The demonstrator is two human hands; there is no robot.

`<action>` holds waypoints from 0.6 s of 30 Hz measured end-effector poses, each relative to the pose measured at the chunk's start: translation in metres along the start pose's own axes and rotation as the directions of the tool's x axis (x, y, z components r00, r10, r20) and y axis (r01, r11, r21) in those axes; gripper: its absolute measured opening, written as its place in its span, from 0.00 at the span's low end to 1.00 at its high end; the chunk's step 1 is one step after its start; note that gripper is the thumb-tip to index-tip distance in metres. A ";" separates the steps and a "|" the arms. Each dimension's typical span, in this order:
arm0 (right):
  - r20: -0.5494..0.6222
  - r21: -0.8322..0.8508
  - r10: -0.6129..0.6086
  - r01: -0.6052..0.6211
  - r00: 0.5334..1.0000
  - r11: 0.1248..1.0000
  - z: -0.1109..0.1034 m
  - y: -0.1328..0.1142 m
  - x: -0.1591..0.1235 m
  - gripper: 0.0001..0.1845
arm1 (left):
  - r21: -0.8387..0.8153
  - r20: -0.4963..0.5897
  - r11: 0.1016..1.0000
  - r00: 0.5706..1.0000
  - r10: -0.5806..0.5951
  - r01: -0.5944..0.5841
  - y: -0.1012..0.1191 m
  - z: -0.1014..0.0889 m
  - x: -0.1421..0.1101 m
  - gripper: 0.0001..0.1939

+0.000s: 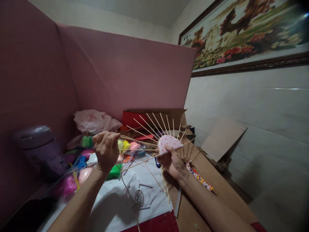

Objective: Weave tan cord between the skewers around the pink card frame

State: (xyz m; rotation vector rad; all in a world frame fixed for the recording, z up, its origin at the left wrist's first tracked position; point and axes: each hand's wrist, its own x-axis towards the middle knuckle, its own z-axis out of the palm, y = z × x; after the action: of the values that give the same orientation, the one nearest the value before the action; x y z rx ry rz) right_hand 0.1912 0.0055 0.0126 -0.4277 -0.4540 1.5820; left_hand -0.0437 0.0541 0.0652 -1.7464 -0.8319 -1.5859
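Observation:
My right hand (172,162) grips a half-round pale pink piece with red dots (169,142), thumb on its face. Many thin wooden sticks (154,125) fan out from its curved edge, upward and to both sides. My left hand (107,151) is closed to the left of the fan, its fingers pinched on a thin brown twine (125,184). The twine stretches toward the sticks by the pink piece, and a length hangs below the left hand to the table, where part of it lies coiled.
White paper (116,203) covers the table's left part, with loose sticks (165,187) on it. Bags of coloured clay (70,183), a lidded purple container (40,151) and a pink plastic bag (95,121) stand left. Brown cardboard (200,193) and a flowered strip (200,178) lie right.

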 end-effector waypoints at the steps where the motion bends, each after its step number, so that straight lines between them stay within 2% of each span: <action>1: 0.011 -0.004 0.007 -0.007 1.000 1.000 0.000 0.000 0.000 0.05 | -0.011 0.003 1.000 1.000 -0.013 0.013 0.001 0.000 0.002 0.02; 8: 0.116 -0.026 0.056 -0.054 0.992 0.998 0.003 0.002 -0.006 0.06 | -0.079 0.067 0.969 0.971 -0.229 0.234 -0.004 0.009 -0.004 0.05; 13: 0.121 -0.010 0.099 -0.098 0.988 0.995 0.004 0.001 -0.008 0.08 | -0.052 0.171 0.957 0.947 -0.272 0.284 -0.004 0.017 -0.017 0.05; 18: 0.190 -0.058 0.149 -0.140 0.970 0.988 0.006 0.000 -0.012 0.11 | 0.030 0.287 0.955 0.913 -0.290 0.294 0.001 0.018 -0.023 0.06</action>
State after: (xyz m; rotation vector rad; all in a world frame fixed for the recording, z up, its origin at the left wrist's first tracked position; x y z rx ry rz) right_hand 0.1887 -0.0066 0.0177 -0.3474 -0.6201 1.7664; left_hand -0.0338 0.0671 0.0405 -1.9663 -1.2786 -1.5394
